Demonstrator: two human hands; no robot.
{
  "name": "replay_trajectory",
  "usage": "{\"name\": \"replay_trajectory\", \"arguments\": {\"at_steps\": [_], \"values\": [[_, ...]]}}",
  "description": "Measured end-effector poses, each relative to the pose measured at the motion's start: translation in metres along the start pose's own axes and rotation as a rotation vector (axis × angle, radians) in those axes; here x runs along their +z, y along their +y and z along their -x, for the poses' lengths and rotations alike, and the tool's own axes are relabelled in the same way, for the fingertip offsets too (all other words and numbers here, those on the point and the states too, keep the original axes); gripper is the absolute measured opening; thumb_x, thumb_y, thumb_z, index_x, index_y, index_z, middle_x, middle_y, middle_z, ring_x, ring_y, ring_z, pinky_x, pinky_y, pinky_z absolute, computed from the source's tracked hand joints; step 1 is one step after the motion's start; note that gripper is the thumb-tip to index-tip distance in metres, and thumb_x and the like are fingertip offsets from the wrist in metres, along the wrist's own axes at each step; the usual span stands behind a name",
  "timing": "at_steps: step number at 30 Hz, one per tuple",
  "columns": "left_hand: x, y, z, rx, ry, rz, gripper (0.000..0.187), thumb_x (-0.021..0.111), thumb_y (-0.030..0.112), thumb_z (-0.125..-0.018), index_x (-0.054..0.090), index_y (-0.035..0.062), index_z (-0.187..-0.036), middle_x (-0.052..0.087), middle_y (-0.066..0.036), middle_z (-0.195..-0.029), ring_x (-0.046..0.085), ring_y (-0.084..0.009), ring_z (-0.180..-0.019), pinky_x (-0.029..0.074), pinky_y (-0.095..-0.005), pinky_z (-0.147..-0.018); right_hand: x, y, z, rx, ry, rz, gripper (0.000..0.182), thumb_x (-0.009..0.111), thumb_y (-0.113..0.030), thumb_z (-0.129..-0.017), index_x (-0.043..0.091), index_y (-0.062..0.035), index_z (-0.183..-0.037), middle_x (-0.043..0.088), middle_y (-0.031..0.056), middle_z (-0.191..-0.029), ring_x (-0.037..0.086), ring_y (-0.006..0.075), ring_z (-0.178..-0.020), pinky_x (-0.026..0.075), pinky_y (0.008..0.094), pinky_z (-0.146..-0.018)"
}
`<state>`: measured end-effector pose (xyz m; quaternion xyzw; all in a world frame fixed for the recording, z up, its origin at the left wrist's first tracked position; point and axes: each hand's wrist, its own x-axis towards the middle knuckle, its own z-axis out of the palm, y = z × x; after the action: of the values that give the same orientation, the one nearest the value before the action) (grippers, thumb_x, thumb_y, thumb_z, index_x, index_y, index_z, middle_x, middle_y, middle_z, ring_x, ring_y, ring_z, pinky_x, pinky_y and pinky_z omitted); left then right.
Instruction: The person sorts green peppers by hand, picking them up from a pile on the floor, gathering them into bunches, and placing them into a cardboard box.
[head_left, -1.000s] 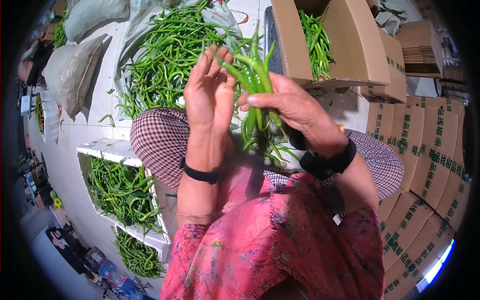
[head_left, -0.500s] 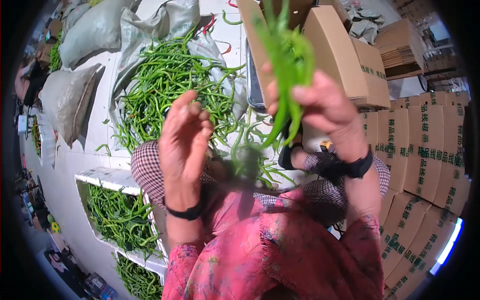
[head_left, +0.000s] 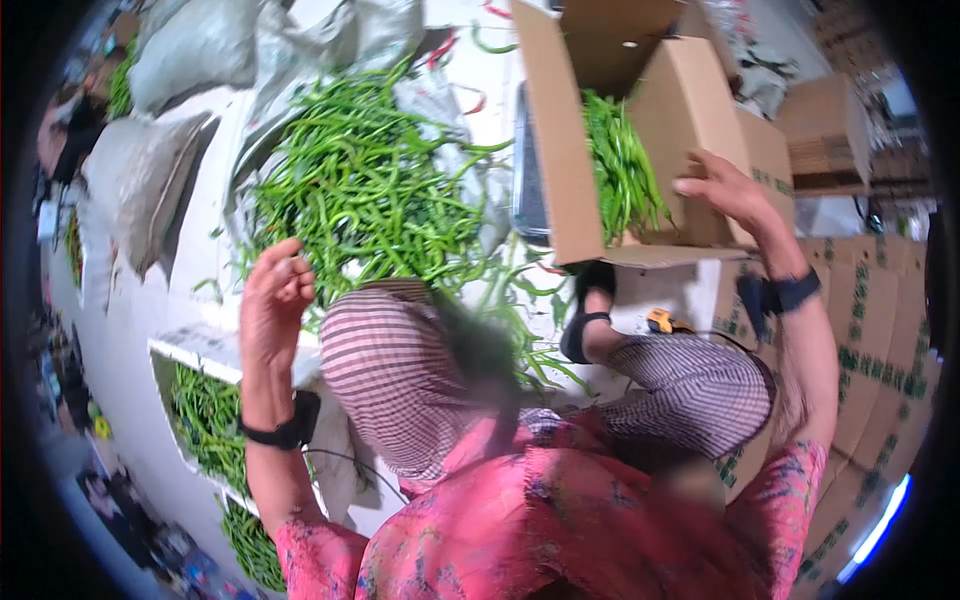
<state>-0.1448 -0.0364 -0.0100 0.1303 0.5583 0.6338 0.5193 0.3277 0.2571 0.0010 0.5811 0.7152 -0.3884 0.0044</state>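
Observation:
Long green chili peppers (head_left: 622, 165) lie lengthwise as a bundle in the open cardboard box (head_left: 563, 150) at upper right. My right hand (head_left: 728, 192) is at the box's right side, fingers apart, with nothing in it. To the left, my left hand (head_left: 275, 300) is raised by the near left edge of a big heap of loose green chili peppers (head_left: 370, 180). Its fingers are loosely bent and appear to hold nothing. The heap is spread over a pale woven sack (head_left: 440, 105) on the floor.
White foam crates (head_left: 205, 342) of green chilies stand at lower left. Full woven sacks (head_left: 140, 185) lie at the upper left. Printed cartons (head_left: 860, 330) are stacked on the right. A yellow-and-black object (head_left: 662, 321) and scattered chilies (head_left: 540, 365) lie near my feet.
The chilies that my right hand held are now in the cardboard box, and that hand has let go and moved right. My left hand has moved left and down.

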Motion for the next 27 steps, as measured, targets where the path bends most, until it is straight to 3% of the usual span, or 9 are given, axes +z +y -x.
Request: {"name": "replay_trajectory", "arguments": {"at_steps": [3, 7, 9, 11, 15, 17, 20, 22, 27], "values": [[-0.046, -0.049, -0.022, -0.12, 0.129, -0.087, 0.027, 0.057, 0.007, -0.089, 0.055, -0.0019, -0.114, 0.062, -0.009, -0.087, 0.061, -0.0161, -0.076, 0.05, -0.0262, -0.067, -0.018, -0.033, 0.027, -0.005, -0.097, -0.22, 0.061, 0.063, -0.031, -0.089, 0.044, -0.0003, -0.137, 0.06, 0.0128, -0.118, 0.057, 0.0181, -0.107, 0.045, 0.0293, -0.091], [-0.08, -0.113, -0.051, -0.207, 0.188, -0.269, 0.023, 0.056, 0.009, -0.09, 0.058, 0.0011, -0.112, 0.067, -0.008, -0.088, 0.063, -0.014, -0.077, 0.05, -0.0239, -0.065, 0.014, -0.144, 0.103, -0.064, -0.265, -0.373, 0.048, 0.061, -0.029, -0.09, 0.053, 0.0009, -0.127, 0.065, 0.0125, -0.108, 0.062, 0.0163, -0.097, 0.048, 0.0286, -0.081], [-0.071, -0.129, -0.058, -0.237, 0.175, -0.335, 0.025, 0.057, 0.012, -0.09, 0.058, 0.0012, -0.112, 0.067, -0.007, -0.088, 0.062, -0.0122, -0.076, 0.049, -0.0228, -0.064, 0.044, -0.165, 0.115, -0.32, -0.452, -0.068, 0.039, 0.06, -0.026, -0.091, 0.058, 0.0008, -0.119, 0.067, 0.0105, -0.099, 0.065, 0.0165, -0.089, 0.05, 0.0287, -0.076], [-0.078, -0.151, -0.07, -0.181, 0.106, -0.471, 0.026, 0.059, 0.014, -0.09, 0.058, 0.001, -0.113, 0.067, -0.008, -0.09, 0.061, -0.0103, -0.077, 0.047, -0.0211, -0.064, 0.109, -0.142, 0.103, -0.459, -0.636, -0.318, 0.033, 0.059, -0.023, -0.091, 0.06, 0.0011, -0.113, 0.069, 0.0131, -0.093, 0.068, 0.022, -0.087, 0.052, 0.0315, -0.074], [-0.085, -0.177, -0.094, 0.272, 0.075, -1.149, 0.038, 0.065, 0.006, -0.079, 0.056, -0.003, -0.115, 0.066, -0.014, -0.092, 0.063, -0.033, -0.087, 0.05, -0.0424, -0.084, 0.242, -0.086, 0.052, -0.578, -0.677, -0.108, 0.02, 0.059, -0.02, -0.086, 0.059, -0.0003, -0.091, 0.063, 0.0168, -0.084, 0.063, 0.0374, -0.079, 0.05, 0.0439, -0.067], [-0.077, -0.173, -0.106, 0.296, 0.037, -1.257, 0.048, 0.063, -0.001, -0.072, 0.054, -0.0013, -0.12, 0.061, -0.017, -0.106, 0.057, -0.0378, -0.102, 0.046, -0.0448, -0.09, 0.29, -0.066, 0.019, -0.746, -0.6, 0.292, 0.021, 0.055, -0.019, -0.091, 0.06, 0.0, -0.098, 0.062, 0.0164, -0.087, 0.062, 0.0339, -0.085, 0.05, 0.0387, -0.076], [-0.078, -0.172, -0.131, 0.584, -0.001, -1.593, 0.063, 0.057, -0.006, -0.071, 0.046, 0.0034, -0.132, 0.047, -0.017, -0.132, 0.042, -0.0369, -0.125, 0.04, -0.0455, -0.095, 0.354, -0.034, -0.022, -0.56, -0.347, -0.071, 0.021, 0.061, -0.022, -0.083, 0.059, -0.0011, -0.087, 0.063, 0.0181, -0.084, 0.062, 0.0387, -0.08, 0.049, 0.0457, -0.069], [-0.073, -0.173, -0.154, 0.636, -0.011, -1.718, 0.067, 0.057, -0.007, -0.071, 0.042, 0.0045, -0.135, 0.045, -0.017, -0.134, 0.041, -0.0361, -0.127, 0.039, -0.0466, -0.095, 0.373, -0.034, -0.047, -0.007, -0.233, -0.18, 0.035, 0.068, -0.026, -0.078, 0.06, 0.0014, -0.099, 0.064, 0.0212, -0.095, 0.063, 0.0367, -0.089, 0.05, 0.0439, -0.079], [-0.07, -0.178, -0.202, 0.669, -0.22, -2.052, 0.07, 0.054, -0.002, -0.079, 0.032, 0.0089, -0.145, 0.041, -0.016, -0.14, 0.034, -0.0334, -0.136, 0.033, -0.049, -0.104, 0.43, -0.009, -0.089, 0.142, -0.119, -0.375, 0.056, 0.073, -0.028, -0.072, 0.054, 0.0039, -0.114, 0.064, 0.021, -0.111, 0.062, 0.0319, -0.101, 0.047, 0.0405, -0.088]]}}
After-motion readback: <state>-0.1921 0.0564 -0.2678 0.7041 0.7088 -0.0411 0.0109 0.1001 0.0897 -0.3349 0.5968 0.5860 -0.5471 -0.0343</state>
